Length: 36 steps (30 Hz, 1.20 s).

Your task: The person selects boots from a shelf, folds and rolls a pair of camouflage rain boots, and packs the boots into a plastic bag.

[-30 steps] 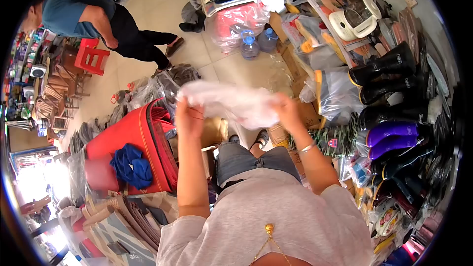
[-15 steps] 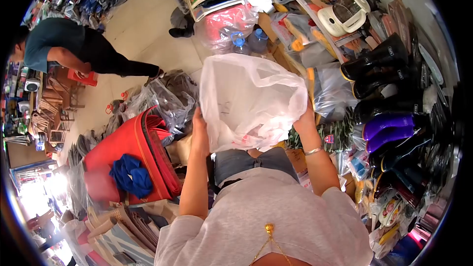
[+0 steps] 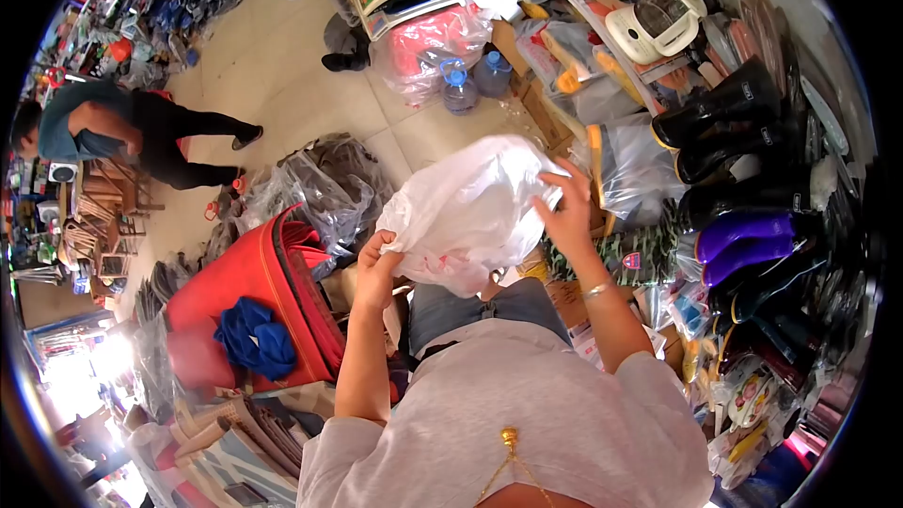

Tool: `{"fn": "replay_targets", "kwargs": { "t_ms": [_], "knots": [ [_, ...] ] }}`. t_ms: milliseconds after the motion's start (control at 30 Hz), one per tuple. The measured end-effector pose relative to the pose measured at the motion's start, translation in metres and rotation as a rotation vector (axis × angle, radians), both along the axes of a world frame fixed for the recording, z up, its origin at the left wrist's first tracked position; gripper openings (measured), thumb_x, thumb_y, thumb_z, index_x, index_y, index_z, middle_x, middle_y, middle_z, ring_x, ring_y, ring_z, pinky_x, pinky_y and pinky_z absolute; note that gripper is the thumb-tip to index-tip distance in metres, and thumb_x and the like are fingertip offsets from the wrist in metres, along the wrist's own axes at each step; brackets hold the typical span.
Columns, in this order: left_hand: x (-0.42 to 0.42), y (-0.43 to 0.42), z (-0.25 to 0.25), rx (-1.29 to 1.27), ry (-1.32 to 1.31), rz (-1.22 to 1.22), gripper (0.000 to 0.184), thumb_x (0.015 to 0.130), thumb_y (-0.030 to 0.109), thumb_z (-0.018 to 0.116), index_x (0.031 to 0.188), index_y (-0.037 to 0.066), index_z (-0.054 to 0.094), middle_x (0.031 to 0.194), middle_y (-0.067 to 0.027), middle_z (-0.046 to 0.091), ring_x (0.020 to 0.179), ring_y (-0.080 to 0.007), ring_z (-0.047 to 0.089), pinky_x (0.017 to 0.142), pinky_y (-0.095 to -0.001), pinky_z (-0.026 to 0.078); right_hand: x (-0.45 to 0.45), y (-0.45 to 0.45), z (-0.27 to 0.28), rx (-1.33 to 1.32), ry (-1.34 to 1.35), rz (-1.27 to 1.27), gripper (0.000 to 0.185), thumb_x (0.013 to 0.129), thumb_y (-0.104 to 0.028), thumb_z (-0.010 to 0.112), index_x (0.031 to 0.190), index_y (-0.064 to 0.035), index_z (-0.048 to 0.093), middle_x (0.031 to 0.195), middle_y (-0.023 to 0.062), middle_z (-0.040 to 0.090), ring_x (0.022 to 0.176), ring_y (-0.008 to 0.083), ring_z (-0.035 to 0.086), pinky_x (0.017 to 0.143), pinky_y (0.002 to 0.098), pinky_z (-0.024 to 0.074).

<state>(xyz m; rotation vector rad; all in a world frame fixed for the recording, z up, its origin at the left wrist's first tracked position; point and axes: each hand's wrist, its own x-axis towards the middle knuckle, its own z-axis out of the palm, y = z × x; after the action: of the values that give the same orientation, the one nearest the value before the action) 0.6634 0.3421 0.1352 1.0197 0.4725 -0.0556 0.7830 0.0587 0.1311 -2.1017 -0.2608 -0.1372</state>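
Observation:
A thin white plastic bag with some red print near its lower part is stretched between my hands in front of my legs. My left hand pinches the bag's lower left edge between thumb and fingers. On the bag's right edge, my right hand grips the film near its upper corner, fingers bent around it. The bag's opening is no longer facing me, and its inside is hidden.
Rolled red mats with a blue cloth lie at left. Rubber boots and a coffee maker line the right side. Water jugs stand ahead on the floor. Another person bends over at far left.
The wide-open bag has collapsed and hangs lower and flatter. My right hand has risen along its right edge, and my left hand has shifted down. The other person's body and legs have moved.

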Motion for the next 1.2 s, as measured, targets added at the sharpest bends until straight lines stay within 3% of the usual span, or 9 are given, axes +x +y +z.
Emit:
{"fn": "replay_targets", "kwargs": {
  "t_ms": [167,267,367,533,633,700,833,1033,1200],
  "knots": [
    [-0.002,0.003,0.038,0.055,-0.043,0.082,0.012,0.071,0.000,0.055,0.081,0.006,0.054,0.078,0.0011,0.057,0.070,-0.0079,0.052,0.066,-0.0202,0.041,0.009,0.030,-0.035,-0.466,-0.013,0.129,0.021,0.068,-0.015,0.064,0.088,-0.0120,0.061,0.127,0.0128,0.041,0.120,0.0320,0.034,0.098,0.0479,0.0228],
    [-0.009,0.041,0.010,0.594,0.072,0.065,0.005,0.070,0.001,0.055,0.072,0.005,0.052,0.071,0.0013,0.055,0.067,-0.0071,0.049,0.062,-0.0217,0.041,0.013,0.015,-0.093,-0.545,0.624,0.129,0.022,0.071,-0.007,0.056,0.092,-0.0108,0.062,0.106,0.0150,0.057,0.099,0.0330,0.053,0.085,0.0408,0.0417],
    [0.007,0.117,-0.031,1.444,0.081,-0.085,0.020,0.061,-0.002,0.053,0.081,0.000,0.054,0.073,-0.0096,0.056,0.070,-0.0178,0.054,0.066,-0.0275,0.043,0.066,-0.016,-0.102,-0.350,0.300,0.442,0.028,0.075,-0.006,0.050,0.101,-0.0111,0.059,0.094,0.0184,0.059,0.085,0.0283,0.059,0.072,0.0386,0.0452],
    [0.062,0.107,0.189,1.481,-0.608,0.546,0.033,0.057,-0.014,0.045,0.087,-0.003,0.053,0.085,-0.0099,0.056,0.081,-0.0218,0.055,0.077,-0.0297,0.044,0.122,0.007,0.182,-0.322,-0.148,-0.030,0.018,0.088,-0.012,0.043,0.089,0.0031,0.052,0.081,0.0078,0.057,0.071,0.0190,0.055,0.067,0.0320,0.0451],
    [0.022,0.148,0.052,1.622,-0.381,0.495,0.027,0.069,-0.003,0.048,0.095,-0.002,0.053,0.091,-0.0141,0.057,0.083,-0.0252,0.056,0.076,-0.0329,0.046,0.088,-0.019,0.053,-0.702,-0.648,0.135,0.027,0.085,-0.012,0.047,0.108,0.0022,0.049,0.105,0.0186,0.054,0.097,0.0227,0.053,0.085,0.0339,0.0439],
    [-0.033,0.136,-0.091,1.593,0.221,-0.009,0.024,0.070,0.000,0.049,0.093,-0.001,0.054,0.088,-0.0154,0.057,0.081,-0.0273,0.057,0.074,-0.0347,0.045,0.035,0.030,0.058,-0.957,0.532,0.487,0.033,0.078,-0.010,0.050,0.108,0.0037,0.054,0.098,0.0215,0.059,0.088,0.0307,0.059,0.079,0.0388,0.0464],
    [-0.135,0.038,-0.183,1.119,0.537,-0.282,0.020,0.071,0.006,0.051,0.090,0.000,0.055,0.081,-0.0178,0.059,0.078,-0.0314,0.057,0.069,-0.0383,0.044,-0.070,-0.059,-0.120,-0.470,0.698,0.411,0.032,0.078,-0.005,0.049,0.109,-0.0011,0.055,0.085,0.0170,0.061,0.076,0.0248,0.059,0.071,0.0353,0.0459],
    [-0.048,0.022,-0.122,1.093,0.443,-0.181,0.024,0.075,0.009,0.052,0.097,-0.004,0.052,0.082,-0.0132,0.057,0.076,-0.0222,0.055,0.069,-0.0313,0.044,0.013,-0.036,-0.062,-0.247,0.409,0.293,0.034,0.075,-0.010,0.054,0.109,-0.0123,0.057,0.080,0.0186,0.060,0.076,0.0316,0.059,0.069,0.0373,0.0452],
    [0.020,-0.016,-0.039,1.626,-0.095,-0.076,0.072,0.060,0.013,0.070,0.124,0.005,0.037,0.115,-0.0195,0.046,0.108,-0.0338,0.043,0.093,-0.0419,0.033,0.029,-0.013,0.016,0.252,0.509,0.422,0.051,0.072,0.007,0.038,0.121,-0.0053,0.048,0.074,0.0053,0.058,0.066,0.0109,0.052,0.066,0.0237,0.0423]
  ]
}}
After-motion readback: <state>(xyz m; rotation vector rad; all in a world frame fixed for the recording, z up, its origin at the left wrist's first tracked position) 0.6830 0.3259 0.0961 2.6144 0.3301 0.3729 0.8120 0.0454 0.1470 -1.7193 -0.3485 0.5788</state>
